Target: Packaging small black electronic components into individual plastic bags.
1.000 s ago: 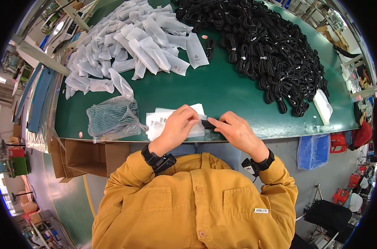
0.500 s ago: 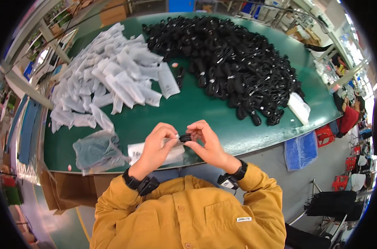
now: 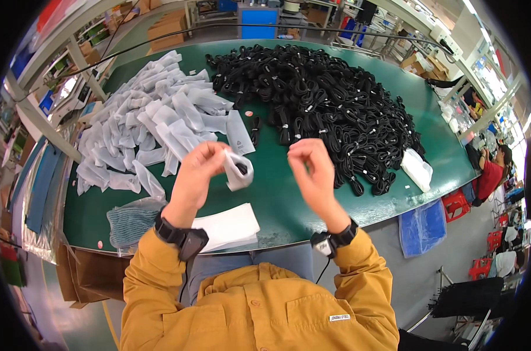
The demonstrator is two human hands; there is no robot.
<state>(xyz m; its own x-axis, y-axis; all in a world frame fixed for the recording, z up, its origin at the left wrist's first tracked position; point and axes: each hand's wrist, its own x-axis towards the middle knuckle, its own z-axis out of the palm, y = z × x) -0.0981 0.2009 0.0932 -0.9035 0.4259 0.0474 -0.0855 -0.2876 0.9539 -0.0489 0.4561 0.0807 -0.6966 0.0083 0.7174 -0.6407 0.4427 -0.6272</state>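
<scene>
My left hand point(image 3: 196, 175) pinches the edge of a whitish frosted plastic bag point(image 3: 236, 182) above the table. Something black shows through the bag's opening, by its look a coiled cable point(image 3: 241, 168). My right hand point(image 3: 315, 178) hovers to the right, apart from the bag, with nothing in it and its thumb and fingers slightly parted. Below my hands, a stack of flat white bags point(image 3: 230, 227) lies at the table's front edge. A large heap of black coiled cables point(image 3: 318, 99) covers the back right, and a heap of filled whitish bags point(image 3: 142, 117) the back left.
On the green table point(image 3: 289, 213), a clear bag with blue-green ribbed material point(image 3: 131, 225) lies at the front left. A white packet point(image 3: 416, 169) rests near the right edge. Beyond it stand a blue plastic-lined bin point(image 3: 422, 228) and a red stool point(image 3: 455, 206). One person sits far right.
The black cable bundle that was between both hands now appears to be inside a whitish bag in my left hand. Both hands have risen away from the front edge and moved apart.
</scene>
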